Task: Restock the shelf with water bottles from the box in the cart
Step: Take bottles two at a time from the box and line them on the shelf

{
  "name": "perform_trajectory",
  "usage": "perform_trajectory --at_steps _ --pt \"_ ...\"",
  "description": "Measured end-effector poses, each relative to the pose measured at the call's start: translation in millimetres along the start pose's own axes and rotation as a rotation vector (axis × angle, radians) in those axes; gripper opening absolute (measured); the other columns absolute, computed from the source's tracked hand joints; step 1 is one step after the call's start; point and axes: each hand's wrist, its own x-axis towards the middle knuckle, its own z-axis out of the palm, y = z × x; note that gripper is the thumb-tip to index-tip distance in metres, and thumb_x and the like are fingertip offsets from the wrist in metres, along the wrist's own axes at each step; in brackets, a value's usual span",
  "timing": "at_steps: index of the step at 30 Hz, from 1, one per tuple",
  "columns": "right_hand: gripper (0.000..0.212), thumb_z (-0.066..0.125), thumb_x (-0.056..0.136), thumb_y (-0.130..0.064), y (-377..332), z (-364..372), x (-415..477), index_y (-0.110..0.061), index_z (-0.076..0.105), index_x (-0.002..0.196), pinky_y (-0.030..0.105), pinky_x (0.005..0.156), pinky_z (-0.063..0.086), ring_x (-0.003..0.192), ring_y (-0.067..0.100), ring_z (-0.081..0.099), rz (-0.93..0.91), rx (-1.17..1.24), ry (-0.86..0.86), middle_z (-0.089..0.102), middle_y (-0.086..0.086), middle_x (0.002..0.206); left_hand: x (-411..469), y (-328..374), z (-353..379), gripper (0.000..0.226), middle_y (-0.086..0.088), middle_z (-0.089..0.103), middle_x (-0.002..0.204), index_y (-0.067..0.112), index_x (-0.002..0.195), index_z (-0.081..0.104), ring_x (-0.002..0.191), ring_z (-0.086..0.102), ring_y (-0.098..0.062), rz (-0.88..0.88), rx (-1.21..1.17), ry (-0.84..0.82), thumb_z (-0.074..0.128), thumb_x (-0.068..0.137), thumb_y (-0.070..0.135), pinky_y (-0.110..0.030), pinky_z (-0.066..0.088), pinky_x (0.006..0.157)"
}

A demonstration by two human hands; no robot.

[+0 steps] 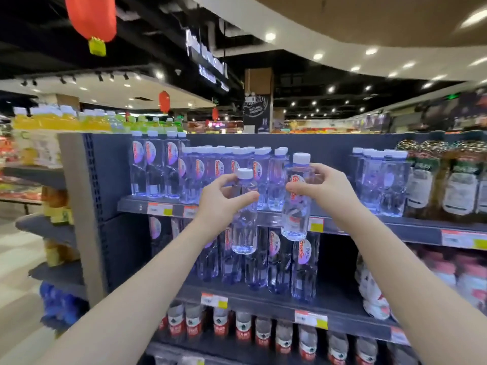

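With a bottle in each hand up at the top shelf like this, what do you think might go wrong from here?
1. Each hand, left hand and right hand, pinches its bottle only near the neck, so the left bottle or the right bottle might slip and fall.
2. The top shelf row of water bottles is tightly packed; pushing one in there could topple neighbours.
3. The open gap lies beside the right bottle, so the left one may need a crossing reach.

Two bare forearms, sleeveless, ringless fingers.

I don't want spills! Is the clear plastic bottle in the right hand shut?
Shut: the clear plastic bottle in the right hand has its white cap on.
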Motion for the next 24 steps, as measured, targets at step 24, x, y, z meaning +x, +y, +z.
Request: perform_trajectory --at_steps 24 --pt "0.040 0.085 0.082 -0.018 62.4 -4.1 129.8 -0.020 0.070 0.119 0.010 0.060 0.048 0.079 0.007 0.069 0.106 -0.198 0.148 0.076 0.005 0.105 119.9 -36.1 58.9 0.054 0.010 0.080 0.099 0.032 0.124 0.066 0.090 0.071 0.005 0.074 -0.109 -0.263 0.092 0.076 0.035 -0.032 0.061 0.078"
